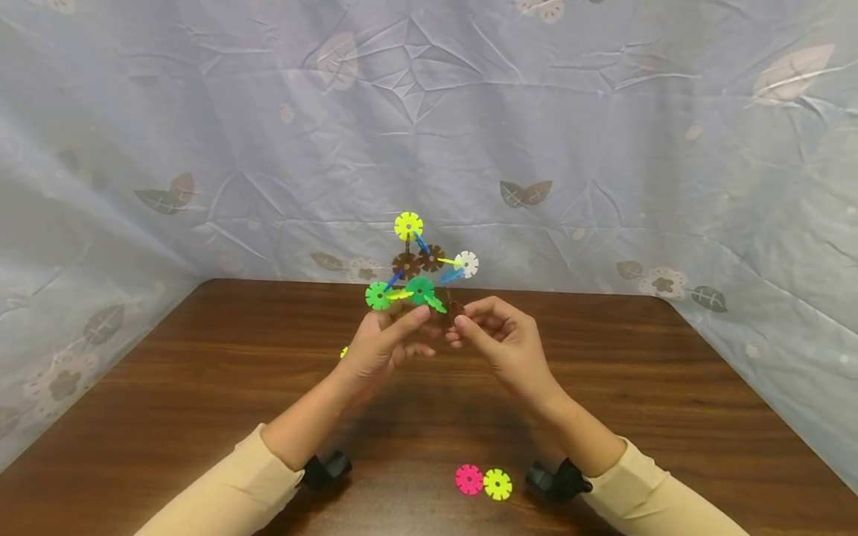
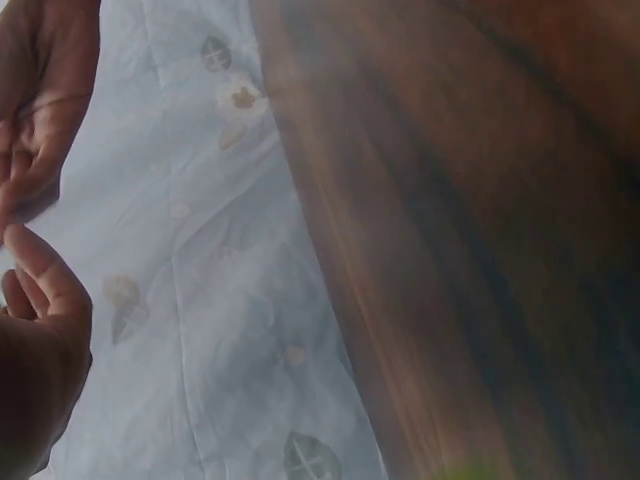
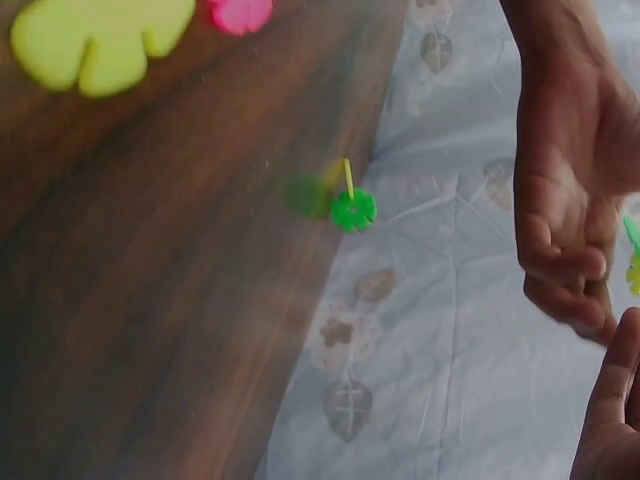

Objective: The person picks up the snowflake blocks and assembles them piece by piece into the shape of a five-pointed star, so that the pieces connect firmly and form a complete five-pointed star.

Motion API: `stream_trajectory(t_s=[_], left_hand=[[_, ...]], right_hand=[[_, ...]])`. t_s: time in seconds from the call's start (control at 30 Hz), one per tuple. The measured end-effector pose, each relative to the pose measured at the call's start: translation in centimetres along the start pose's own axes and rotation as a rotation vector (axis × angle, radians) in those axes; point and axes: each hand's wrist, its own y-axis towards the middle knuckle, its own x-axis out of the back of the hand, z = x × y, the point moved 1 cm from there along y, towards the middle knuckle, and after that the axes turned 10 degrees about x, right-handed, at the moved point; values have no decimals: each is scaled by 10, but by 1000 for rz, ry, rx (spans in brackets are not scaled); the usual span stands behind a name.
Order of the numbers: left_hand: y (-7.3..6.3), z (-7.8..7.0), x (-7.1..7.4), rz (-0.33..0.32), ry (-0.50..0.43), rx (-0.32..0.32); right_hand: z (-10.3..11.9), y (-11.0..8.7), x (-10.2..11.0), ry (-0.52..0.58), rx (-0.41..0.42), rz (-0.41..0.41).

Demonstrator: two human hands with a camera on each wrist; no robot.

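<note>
Both hands hold up a linked figure of notched plastic discs over the table in the head view. Its top is a yellow disc [image 1: 408,225], with brown discs [image 1: 406,266] below and a white disc [image 1: 466,264] on the right. My left hand [image 1: 385,342] pinches the lower part by the green disc [image 1: 420,290], thumb on top. Between thumb and fingers, my right hand [image 1: 512,346] grips a brown disc [image 1: 456,313] at the lower right, partly hidden by the fingertips. The wrist views show the two hands' fingertips close together, with most of the figure out of frame.
A pink disc [image 1: 469,480] and a yellow disc [image 1: 497,485] lie side by side near the table's front. A green disc [image 3: 353,210] with a yellow piece stands farther off in the right wrist view. Patterned cloth [image 1: 429,149] hangs behind the brown table [image 1: 637,402].
</note>
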Motion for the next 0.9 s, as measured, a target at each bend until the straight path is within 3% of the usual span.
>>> stream_trajectory(t_s=[0.13,0.4,0.57,0.77,0.9], left_hand=[[-4,3,-9,-70,35,33],[-6,6,-22,-121,-19,-50],[-5,5,-23,-176,-6,-51],[-6,3,-21,-186,23,-44],[-6,0,-17,-211,37,-52]], right_hand=[[-1,-2,-7,33,7,17],[-2,-5,-14,76,20,30],[-2,-6,-15,66,8,45],[-1,-5,-13,51,12,78],[2,-1,-6,-28,5,138]])
